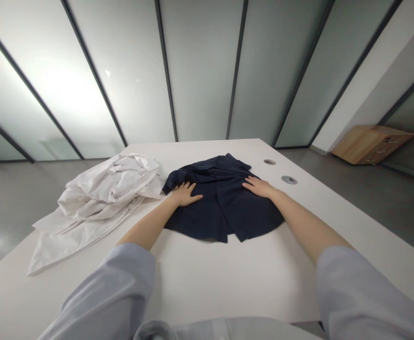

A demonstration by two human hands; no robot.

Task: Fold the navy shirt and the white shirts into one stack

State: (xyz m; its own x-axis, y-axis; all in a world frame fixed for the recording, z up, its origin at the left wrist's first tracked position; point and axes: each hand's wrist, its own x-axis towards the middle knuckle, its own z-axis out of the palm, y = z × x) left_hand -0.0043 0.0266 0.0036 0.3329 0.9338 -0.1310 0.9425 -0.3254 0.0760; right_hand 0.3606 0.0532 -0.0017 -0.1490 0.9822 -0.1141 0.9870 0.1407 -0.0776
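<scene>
A dark navy garment (224, 208) lies spread on the white table (228, 278) in front of me. My left hand (184, 194) rests flat on its left part, fingers stretched out. On the garment's right part lies my right hand (259, 186), also flat with fingers extended. Neither hand holds anything. Both forearms are bare and reach out from light grey sleeves at the bottom of the view.
A crumpled white garment (100, 198) lies to the left of the navy one, draping toward the table's left edge. Two round cable grommets (289, 180) sit at the table's right rear. A wooden cabinet (371, 143) stands on the floor far right, before glass walls.
</scene>
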